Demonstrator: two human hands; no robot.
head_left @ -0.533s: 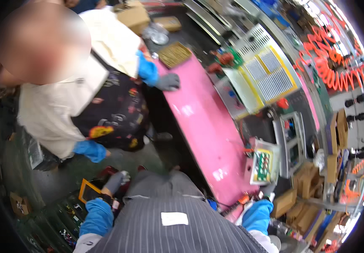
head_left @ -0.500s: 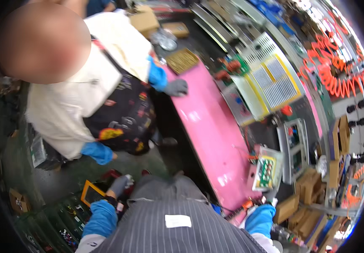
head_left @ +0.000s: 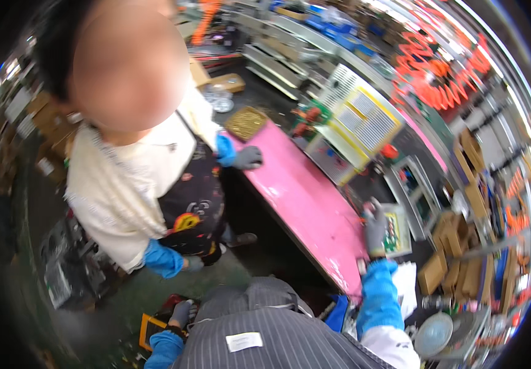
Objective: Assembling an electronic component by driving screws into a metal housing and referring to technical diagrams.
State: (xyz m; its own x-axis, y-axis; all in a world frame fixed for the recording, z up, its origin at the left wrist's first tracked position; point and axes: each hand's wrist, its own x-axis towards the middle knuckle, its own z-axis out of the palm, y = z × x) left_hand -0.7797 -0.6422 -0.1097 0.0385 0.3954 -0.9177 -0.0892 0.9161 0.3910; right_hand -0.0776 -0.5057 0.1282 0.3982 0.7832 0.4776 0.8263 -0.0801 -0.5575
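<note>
My right hand point(head_left: 374, 229), in a grey glove with a blue sleeve cover, reaches over the right edge of the pink bench top point(head_left: 302, 197). Its fingers look stretched out, though slightly blurred, and no held thing shows. Right beside it lies a pale tray point(head_left: 404, 229) with a green circuit board point(head_left: 391, 234) in it. Low at my left side is my left hand point(head_left: 183, 312), also grey-gloved. An orange-framed dark panel point(head_left: 145, 332) is next to its wrist. Blur and small size hide how its fingers are set.
Across the bench corner stands a co-worker, whose gloved hand point(head_left: 248, 158) rests on the pink top near a box of brass-coloured small parts point(head_left: 246, 123). A white vented housing with yellow edging point(head_left: 364, 126), a metal frame point(head_left: 416, 194), cardboard boxes point(head_left: 435, 270) and a fan point(head_left: 433, 334) line the right.
My right hand has moved up and forward from the bench's near end to beside the circuit board tray. My left hand remains low. The view has shifted; the co-worker's head is more raised.
</note>
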